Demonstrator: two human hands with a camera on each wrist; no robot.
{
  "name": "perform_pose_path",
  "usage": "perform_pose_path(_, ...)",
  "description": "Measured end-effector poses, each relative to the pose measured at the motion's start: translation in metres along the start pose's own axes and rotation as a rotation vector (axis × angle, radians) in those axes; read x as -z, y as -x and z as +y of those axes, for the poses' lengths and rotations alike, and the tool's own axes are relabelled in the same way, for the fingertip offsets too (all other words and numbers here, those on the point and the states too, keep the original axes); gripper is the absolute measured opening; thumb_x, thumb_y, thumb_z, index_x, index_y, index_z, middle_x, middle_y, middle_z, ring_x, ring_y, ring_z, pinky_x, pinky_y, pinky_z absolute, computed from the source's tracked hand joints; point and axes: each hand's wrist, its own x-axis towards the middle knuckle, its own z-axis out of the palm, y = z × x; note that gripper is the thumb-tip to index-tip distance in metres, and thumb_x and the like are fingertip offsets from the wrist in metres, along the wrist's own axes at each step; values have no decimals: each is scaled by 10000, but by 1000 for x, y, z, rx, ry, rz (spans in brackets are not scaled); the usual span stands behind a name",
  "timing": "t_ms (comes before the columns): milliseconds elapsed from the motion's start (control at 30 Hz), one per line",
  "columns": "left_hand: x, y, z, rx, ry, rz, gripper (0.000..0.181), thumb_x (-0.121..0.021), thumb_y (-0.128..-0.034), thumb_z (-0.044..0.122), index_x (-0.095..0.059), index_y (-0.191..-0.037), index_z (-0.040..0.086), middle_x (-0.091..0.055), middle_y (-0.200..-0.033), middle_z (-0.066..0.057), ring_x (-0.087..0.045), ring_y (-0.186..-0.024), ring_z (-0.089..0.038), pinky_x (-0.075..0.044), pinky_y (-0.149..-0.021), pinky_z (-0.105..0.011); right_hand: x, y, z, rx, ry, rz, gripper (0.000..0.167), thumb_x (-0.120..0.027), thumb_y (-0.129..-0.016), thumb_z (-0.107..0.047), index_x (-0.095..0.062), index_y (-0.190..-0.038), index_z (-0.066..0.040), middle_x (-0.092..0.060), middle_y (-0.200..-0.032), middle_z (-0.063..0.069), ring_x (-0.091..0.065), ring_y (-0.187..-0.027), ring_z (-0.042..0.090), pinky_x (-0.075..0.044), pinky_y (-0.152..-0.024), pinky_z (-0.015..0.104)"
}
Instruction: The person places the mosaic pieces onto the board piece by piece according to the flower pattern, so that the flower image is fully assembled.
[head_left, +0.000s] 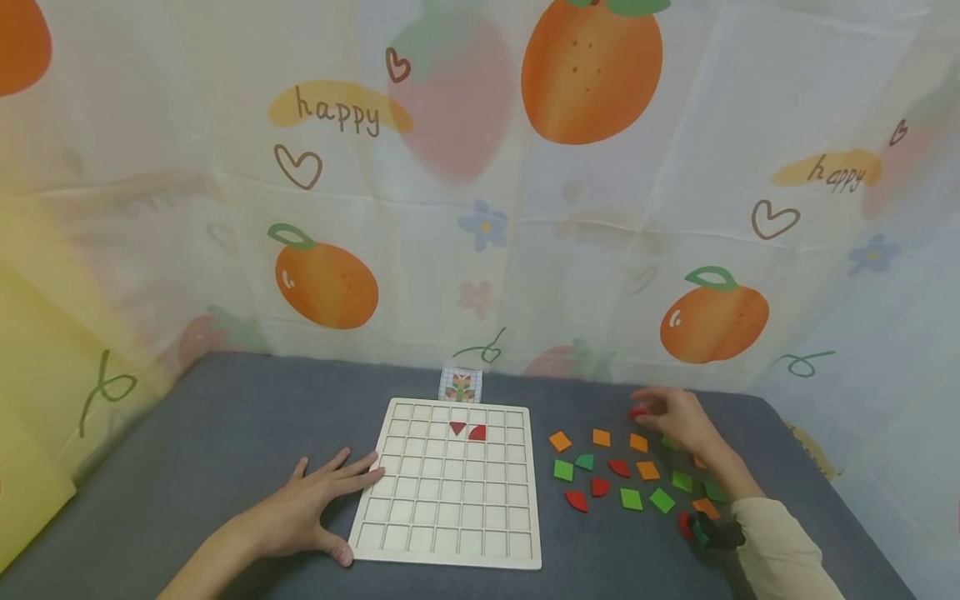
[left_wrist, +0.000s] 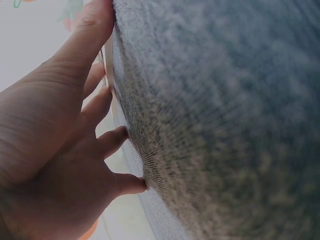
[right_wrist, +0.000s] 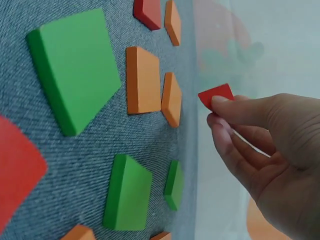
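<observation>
My right hand (head_left: 675, 421) pinches a small red block (right_wrist: 223, 91) between thumb and fingertips, held above the far right of the table. Part of the block's outline is covered by the thumb, so its full shape is hard to tell. With fingers spread, my left hand (head_left: 303, 508) rests along the left edge of a pale gridded board (head_left: 442, 512). In the board's upper rows lie a red triangle (head_left: 457, 428) and a red quarter-circle piece (head_left: 477, 432). The left wrist view shows the left fingertips (left_wrist: 134, 183) down on the grey cloth.
Loose green squares (head_left: 631, 499), orange squares (head_left: 648, 471) and red curved pieces (head_left: 576, 501) are scattered right of the board, several partly under the right arm. A small patterned picture card (head_left: 461, 385) lies behind the board. A printed curtain (head_left: 480, 275) hangs at the table's back edge.
</observation>
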Motion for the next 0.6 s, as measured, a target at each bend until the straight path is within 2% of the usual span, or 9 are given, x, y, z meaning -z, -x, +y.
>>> perform_pose_path(167, 0, -1, 0, -6, 2, 2, 1056, -804, -569, 523, -433, -1494, 176, -308, -1578, -135, -155, -1422, -532, 0, -920, -835, 1, -4, -2, 47, -53, -17, 287, -660, -893, 18, -649, -1173, 80, -728, -991, 166, -701, -911, 331, -572, -719, 387)
perform_pose_path(333, 1, -1, 1, -6, -1, 5, 1054, -804, -569, 525, -438, -1490, 168, -315, -1573, -141, -159, -1419, -535, 2, -924, -832, 0, -10, -9, 59, -48, -35, 278, -656, -901, 7, -658, -1173, 62, -723, -1021, 170, -697, -934, 334, -568, -754, 411)
perform_pose_path(600, 1, 0, 2, 11, 20, -9, 1054, -811, -572, 511, -430, -1496, 177, -303, -1581, -128, -148, -1426, -527, 11, -932, -826, -10, -21, -25, 97, -76, -63, 308, -696, -861, 26, -656, -1161, 83, -724, -980, 181, -706, -862, 301, -570, -724, 391)
